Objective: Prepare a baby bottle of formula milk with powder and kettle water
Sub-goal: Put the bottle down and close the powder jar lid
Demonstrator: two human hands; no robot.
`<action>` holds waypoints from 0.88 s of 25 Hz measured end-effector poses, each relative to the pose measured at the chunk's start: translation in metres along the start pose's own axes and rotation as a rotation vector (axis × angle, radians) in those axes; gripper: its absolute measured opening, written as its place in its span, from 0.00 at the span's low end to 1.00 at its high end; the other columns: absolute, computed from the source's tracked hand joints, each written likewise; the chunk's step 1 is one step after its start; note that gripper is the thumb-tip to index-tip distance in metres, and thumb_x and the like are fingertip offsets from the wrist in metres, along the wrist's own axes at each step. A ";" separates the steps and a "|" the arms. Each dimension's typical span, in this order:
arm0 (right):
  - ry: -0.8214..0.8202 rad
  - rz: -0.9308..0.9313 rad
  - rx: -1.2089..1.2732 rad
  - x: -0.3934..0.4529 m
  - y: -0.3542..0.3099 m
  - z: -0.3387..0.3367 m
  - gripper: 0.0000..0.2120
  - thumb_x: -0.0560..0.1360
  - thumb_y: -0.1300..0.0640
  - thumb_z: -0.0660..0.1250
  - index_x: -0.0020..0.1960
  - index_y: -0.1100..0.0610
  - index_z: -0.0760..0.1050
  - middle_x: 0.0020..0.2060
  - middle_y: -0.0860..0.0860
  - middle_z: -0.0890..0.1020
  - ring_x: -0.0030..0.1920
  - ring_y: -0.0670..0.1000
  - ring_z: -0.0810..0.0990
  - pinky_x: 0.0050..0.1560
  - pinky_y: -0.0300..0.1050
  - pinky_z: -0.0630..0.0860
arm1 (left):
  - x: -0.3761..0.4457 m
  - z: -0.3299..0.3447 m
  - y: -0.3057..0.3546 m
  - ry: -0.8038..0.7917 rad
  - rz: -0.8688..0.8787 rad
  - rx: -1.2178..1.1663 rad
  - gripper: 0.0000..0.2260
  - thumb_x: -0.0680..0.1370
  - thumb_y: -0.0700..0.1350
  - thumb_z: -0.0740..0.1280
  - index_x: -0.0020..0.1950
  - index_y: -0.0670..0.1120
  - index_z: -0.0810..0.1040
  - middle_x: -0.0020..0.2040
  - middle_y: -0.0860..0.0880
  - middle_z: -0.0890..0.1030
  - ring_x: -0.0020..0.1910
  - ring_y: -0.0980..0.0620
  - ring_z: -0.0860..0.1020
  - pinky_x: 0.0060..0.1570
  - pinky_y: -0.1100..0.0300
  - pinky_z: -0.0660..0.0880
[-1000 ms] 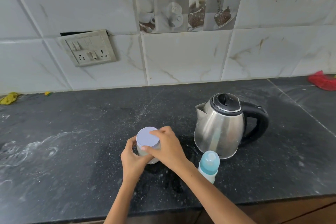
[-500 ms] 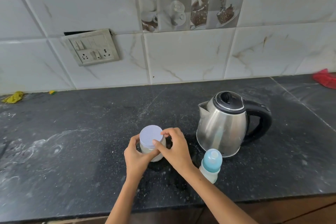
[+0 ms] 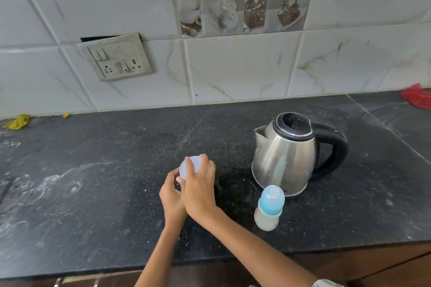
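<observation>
- Two bare hands meet over a small powder jar (image 3: 184, 176) that stands on the black stone counter (image 3: 105, 193), left of centre and near the front edge.
- Right hand (image 3: 199, 190) lies over the jar's pale lavender lid (image 3: 194, 165), fingers curled around the rim and gripping it.
- Left hand (image 3: 171, 196) wraps the jar's body from the near left side; most of the jar is hidden behind the two hands, so its contents cannot be told.
- Baby bottle (image 3: 268, 208) stands upright to the right of the hands, well apart from them, with a light blue cap on and a whitish body.
- Stainless steel electric kettle (image 3: 286, 158) sits just beyond the bottle, lid down, spout toward the left, black handle on the right.
- White smears mark the counter's left part.
- Far left by the wall lies a yellow rag (image 3: 18, 121); a red cloth (image 3: 417, 98) sits at the far right.
- Switch-and-socket plate (image 3: 116, 57) is set in the marbled wall tiles (image 3: 233, 67).
</observation>
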State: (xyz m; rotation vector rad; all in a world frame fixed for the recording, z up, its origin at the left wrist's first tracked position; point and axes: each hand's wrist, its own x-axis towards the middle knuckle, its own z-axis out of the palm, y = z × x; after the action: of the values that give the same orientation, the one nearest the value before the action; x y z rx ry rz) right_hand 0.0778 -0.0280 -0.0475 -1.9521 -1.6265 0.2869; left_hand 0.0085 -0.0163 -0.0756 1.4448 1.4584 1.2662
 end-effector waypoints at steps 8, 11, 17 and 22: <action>-0.291 -0.003 0.140 0.010 0.005 -0.056 0.30 0.79 0.50 0.64 0.77 0.55 0.57 0.78 0.59 0.52 0.77 0.61 0.51 0.76 0.55 0.53 | -0.001 -0.007 0.005 -0.037 0.067 0.076 0.23 0.63 0.53 0.75 0.55 0.50 0.76 0.46 0.54 0.82 0.45 0.57 0.79 0.42 0.62 0.73; -0.300 -0.116 0.086 -0.004 0.038 -0.109 0.25 0.79 0.51 0.65 0.74 0.57 0.64 0.74 0.57 0.65 0.73 0.56 0.64 0.71 0.51 0.62 | -0.006 -0.010 -0.001 -0.067 0.096 0.146 0.32 0.60 0.59 0.79 0.59 0.50 0.73 0.52 0.55 0.80 0.52 0.54 0.77 0.49 0.58 0.74; -0.392 -0.088 -0.088 -0.050 0.102 -0.183 0.22 0.75 0.43 0.68 0.66 0.51 0.74 0.63 0.47 0.76 0.63 0.48 0.74 0.61 0.47 0.72 | -0.007 -0.008 0.001 -0.058 0.092 0.149 0.39 0.61 0.56 0.81 0.68 0.52 0.69 0.63 0.54 0.77 0.62 0.52 0.74 0.60 0.51 0.75; -0.352 -0.013 -0.022 -0.069 0.121 -0.180 0.27 0.69 0.56 0.77 0.65 0.47 0.74 0.60 0.47 0.78 0.61 0.51 0.74 0.59 0.52 0.76 | -0.007 -0.004 0.012 -0.038 0.218 0.242 0.35 0.65 0.59 0.77 0.68 0.51 0.71 0.67 0.50 0.73 0.65 0.48 0.70 0.64 0.45 0.70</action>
State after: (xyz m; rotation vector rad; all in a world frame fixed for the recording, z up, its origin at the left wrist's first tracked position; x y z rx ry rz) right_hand 0.2533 -0.1573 0.0188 -1.9889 -1.8643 0.6403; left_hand 0.0087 -0.0253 -0.0639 1.8200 1.5007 1.2134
